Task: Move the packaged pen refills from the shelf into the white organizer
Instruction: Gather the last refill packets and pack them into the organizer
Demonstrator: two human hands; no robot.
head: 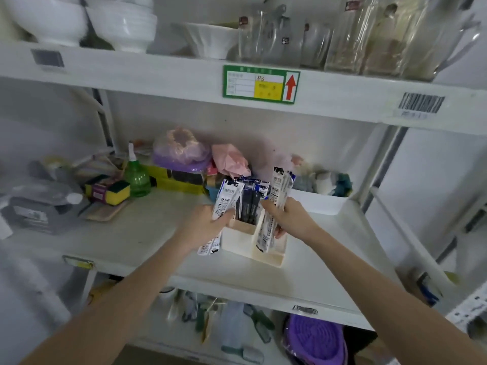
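A white organizer (237, 239) with compartments stands on the middle shelf (147, 233). Several dark refill packs (249, 204) stand upright in its back compartment. My left hand (208, 223) grips a white-and-blue pack of pen refills (227, 198) just left of the organizer, with its lower end hanging beside the organizer's left wall. My right hand (286, 216) grips another bundle of refill packs (276, 198), held upright over the organizer's right compartment with the lower end reaching down into it.
Behind the organizer lie a green spray bottle (136, 177), yellow sponges (109, 191), bagged items (181, 151) and a white tray (320, 204). Grey bottles (39, 204) sit at the left. Bowls and glass jars fill the upper shelf; brushes and a purple item lie below.
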